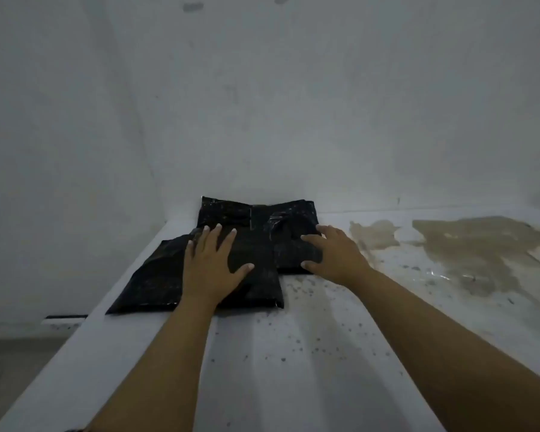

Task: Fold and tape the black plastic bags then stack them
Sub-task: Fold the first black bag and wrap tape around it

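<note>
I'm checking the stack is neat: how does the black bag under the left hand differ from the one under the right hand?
The near bag under the left hand lies closer to the person and overhangs the table's left edge; the far bag under the right hand sits back against the wall. The near bag overlaps on top of the far bag. The near bag shows a wider face. Both are black, folded flat and pressed by open fingers.

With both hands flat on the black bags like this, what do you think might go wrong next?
1. The near black bag overhangs the white table's left edge; a push from the left hand might slide it off.
2. The far bag under the right hand looks wrinkled and partly covered, so the stack may sit unevenly.
</note>
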A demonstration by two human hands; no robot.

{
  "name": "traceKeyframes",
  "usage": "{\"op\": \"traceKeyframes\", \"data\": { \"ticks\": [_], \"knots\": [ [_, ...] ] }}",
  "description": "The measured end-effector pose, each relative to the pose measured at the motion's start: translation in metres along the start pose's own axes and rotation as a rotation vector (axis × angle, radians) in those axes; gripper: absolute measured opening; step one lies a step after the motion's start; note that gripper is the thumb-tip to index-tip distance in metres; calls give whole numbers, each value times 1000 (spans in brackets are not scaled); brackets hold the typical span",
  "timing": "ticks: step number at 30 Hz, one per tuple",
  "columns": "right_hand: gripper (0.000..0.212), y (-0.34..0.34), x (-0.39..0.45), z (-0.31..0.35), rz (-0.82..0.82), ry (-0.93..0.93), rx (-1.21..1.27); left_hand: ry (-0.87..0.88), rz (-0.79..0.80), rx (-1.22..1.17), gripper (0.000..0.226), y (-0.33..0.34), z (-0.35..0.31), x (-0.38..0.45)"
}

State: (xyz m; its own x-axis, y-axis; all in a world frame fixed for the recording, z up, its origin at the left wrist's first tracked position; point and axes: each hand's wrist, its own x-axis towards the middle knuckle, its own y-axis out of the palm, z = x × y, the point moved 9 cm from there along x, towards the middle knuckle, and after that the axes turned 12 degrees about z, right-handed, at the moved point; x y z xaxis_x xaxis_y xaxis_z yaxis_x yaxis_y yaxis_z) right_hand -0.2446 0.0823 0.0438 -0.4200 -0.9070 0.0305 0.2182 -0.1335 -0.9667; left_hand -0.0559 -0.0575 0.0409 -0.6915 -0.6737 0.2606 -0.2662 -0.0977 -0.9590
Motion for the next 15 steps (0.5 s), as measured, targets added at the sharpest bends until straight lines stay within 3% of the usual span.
{"op": "traceKeyframes", "data": {
  "ticks": [6,13,15],
  "knots": [
    [65,34,13,36,64,-72,24,-78,68,-35,79,27,19,-12],
    [60,64,35,51,132,-14,330,-96,70,-54,75,39,26,-12],
    [58,67,40,50,83,28,422,-101,40,-63,75,40,27,-14]
  ]
}}
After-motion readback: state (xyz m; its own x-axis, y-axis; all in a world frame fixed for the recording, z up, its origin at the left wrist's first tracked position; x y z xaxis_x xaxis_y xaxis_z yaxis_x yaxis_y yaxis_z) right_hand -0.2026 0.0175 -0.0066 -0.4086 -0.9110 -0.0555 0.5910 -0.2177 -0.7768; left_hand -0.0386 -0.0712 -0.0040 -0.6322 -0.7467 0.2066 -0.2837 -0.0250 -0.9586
